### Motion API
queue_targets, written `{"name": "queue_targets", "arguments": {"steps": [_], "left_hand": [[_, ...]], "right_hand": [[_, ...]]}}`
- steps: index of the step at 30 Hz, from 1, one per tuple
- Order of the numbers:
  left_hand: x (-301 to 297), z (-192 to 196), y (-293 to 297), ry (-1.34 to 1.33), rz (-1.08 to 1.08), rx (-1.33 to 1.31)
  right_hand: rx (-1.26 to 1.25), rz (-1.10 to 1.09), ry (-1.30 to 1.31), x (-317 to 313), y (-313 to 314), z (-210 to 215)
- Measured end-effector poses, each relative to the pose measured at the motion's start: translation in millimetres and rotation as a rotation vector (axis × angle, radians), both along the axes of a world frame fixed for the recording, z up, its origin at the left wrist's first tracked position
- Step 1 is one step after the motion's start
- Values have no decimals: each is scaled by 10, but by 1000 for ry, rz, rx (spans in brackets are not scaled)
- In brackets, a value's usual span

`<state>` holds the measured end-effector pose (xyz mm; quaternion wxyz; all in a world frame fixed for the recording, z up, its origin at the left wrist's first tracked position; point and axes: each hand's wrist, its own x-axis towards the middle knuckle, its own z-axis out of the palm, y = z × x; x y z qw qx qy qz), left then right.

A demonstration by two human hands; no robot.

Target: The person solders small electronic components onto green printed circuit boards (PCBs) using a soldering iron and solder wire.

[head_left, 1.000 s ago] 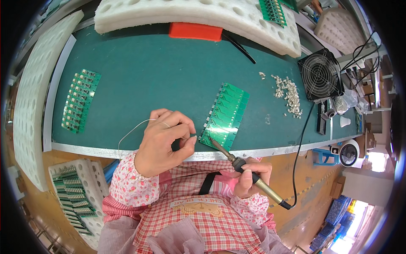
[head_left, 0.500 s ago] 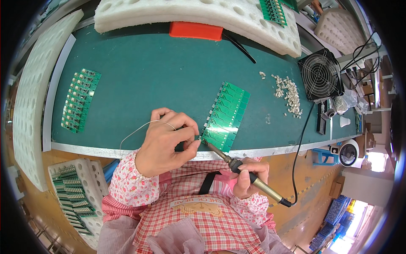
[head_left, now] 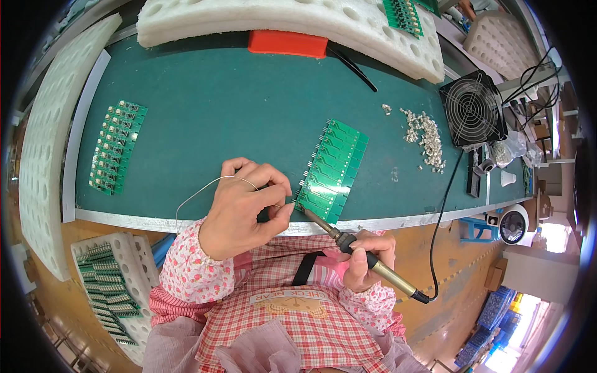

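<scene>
A green circuit board panel [head_left: 333, 171] lies slantwise near the table's front edge, with a row of pins along its left side. My right hand [head_left: 371, 258] is closed round a soldering iron [head_left: 388, 271], its tip at the panel's lower left corner. My left hand [head_left: 249, 205] pinches a thin solder wire [head_left: 198, 193] at that same corner; the wire loops back over the hand. Whether the wire touches the iron's tip is too small to tell. A second panel [head_left: 118, 148], fitted with small components, lies at the far left of the table.
Small metallic parts [head_left: 428, 140] lie heaped on the right, beside a black fan [head_left: 472, 109]. White foam trays [head_left: 292, 18] line the back, where a red block [head_left: 287, 44] and black tweezers [head_left: 353, 69] lie. The iron's cable [head_left: 440, 224] runs up the right side.
Hardly anything differs. Both hands, the iron and the wire hold nearly the same place at the panel's lower left corner.
</scene>
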<state>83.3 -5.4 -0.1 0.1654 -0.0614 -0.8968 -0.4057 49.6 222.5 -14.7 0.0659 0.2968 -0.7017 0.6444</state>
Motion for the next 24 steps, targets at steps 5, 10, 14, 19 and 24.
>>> {"name": "queue_targets", "arguments": {"steps": [5,10,14,19,24], "left_hand": [[-4,6,0,15,-10,-7],[12,0,1,-20,0,0],[7,21,-4,-32,1,37],[7,6,-13,4,-23,2],[10,12,2,-15,-23,7]], "right_hand": [[-1,-11,22,-1,-9,-15],[16,-27,75,-7,15,-43],[-131,-73,72,23,8,-113],[-113,-57,87,39,6,-132],[-63,-32,64,68,12,-123]]}}
